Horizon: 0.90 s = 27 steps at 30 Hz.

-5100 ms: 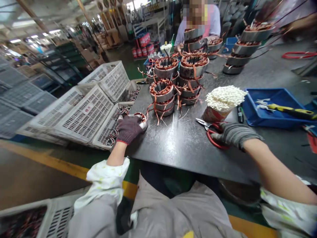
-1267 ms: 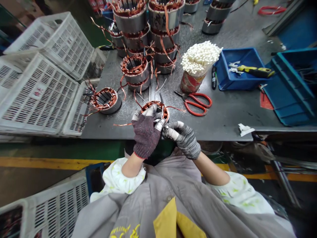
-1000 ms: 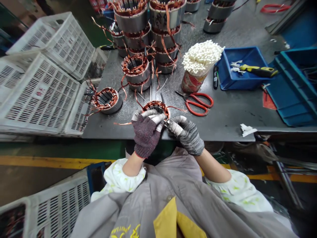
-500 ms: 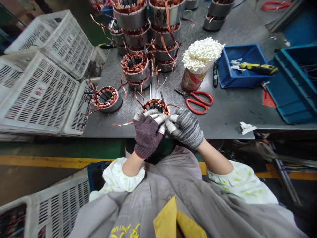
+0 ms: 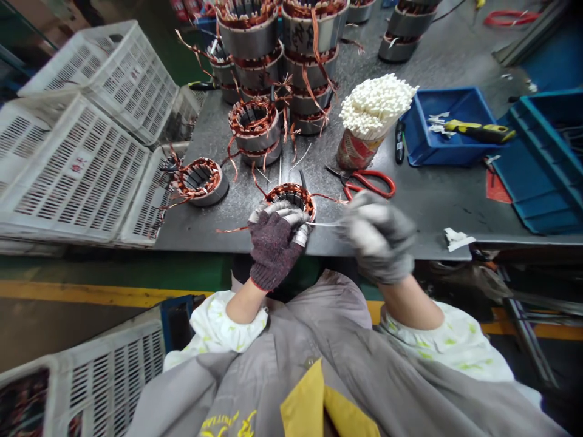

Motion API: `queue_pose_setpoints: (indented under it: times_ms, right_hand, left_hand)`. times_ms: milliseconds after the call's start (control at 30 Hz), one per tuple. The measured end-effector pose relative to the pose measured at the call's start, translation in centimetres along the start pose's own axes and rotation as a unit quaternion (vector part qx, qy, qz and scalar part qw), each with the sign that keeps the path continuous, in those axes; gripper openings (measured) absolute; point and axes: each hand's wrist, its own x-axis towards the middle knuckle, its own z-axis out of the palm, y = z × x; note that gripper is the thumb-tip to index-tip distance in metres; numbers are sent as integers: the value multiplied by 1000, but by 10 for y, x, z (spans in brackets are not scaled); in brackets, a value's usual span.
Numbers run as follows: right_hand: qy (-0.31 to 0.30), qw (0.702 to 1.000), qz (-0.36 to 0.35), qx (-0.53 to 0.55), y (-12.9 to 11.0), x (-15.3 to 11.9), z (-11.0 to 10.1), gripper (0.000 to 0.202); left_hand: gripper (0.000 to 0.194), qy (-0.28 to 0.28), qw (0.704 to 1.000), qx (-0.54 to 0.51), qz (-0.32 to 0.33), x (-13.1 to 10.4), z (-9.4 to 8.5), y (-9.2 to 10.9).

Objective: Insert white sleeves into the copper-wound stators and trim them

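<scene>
A motor stator (image 5: 312, 203) with copper windings sits near the table's front edge, copper leads sticking out on both sides. My left hand (image 5: 276, 243), in a dark purple glove with taped fingertips, is closed over its near rim and hides the front part. From the rim's right side a thin white cord (image 5: 324, 224) runs taut to my right hand (image 5: 381, 240). That hand wears a grey glove, is smeared by motion and closed on the cord. Red-handled scissors (image 5: 374, 182) lie just behind it.
More stators (image 5: 255, 130) stand stacked at the back, and a single one (image 5: 200, 182) sits left. A tin (image 5: 357, 150) holds many white sticks. Blue bins (image 5: 449, 155) are at right, one with a yellow-black tool (image 5: 480, 129). White crates (image 5: 91, 164) flank the table's left.
My right hand has moved away from the stator to the right, drawing the white cord out straight. My left hand stays on the stator.
</scene>
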Motion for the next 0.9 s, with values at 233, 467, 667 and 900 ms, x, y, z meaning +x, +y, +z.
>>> queue_pose_setpoints:
  times_ms: [233, 467, 667, 900]
  right_hand:
    - [-171, 983, -50, -45, -3, 13, -3, 28]
    - [-117, 956, 156, 221, 12, -16, 22, 34]
    - [-71, 988, 95, 101, -3, -10, 11, 29]
    - [-29, 1000, 10, 2, 2, -4, 2, 31]
  left_hand:
    - [23, -8, 999, 25, 45, -6, -5, -3]
    - [15, -18, 996, 64, 58, -12, -9, -20]
    - [14, -62, 993, 11, 95, -11, -10, -7]
    - [21, -34, 993, 46, 100, -24, -17, 1]
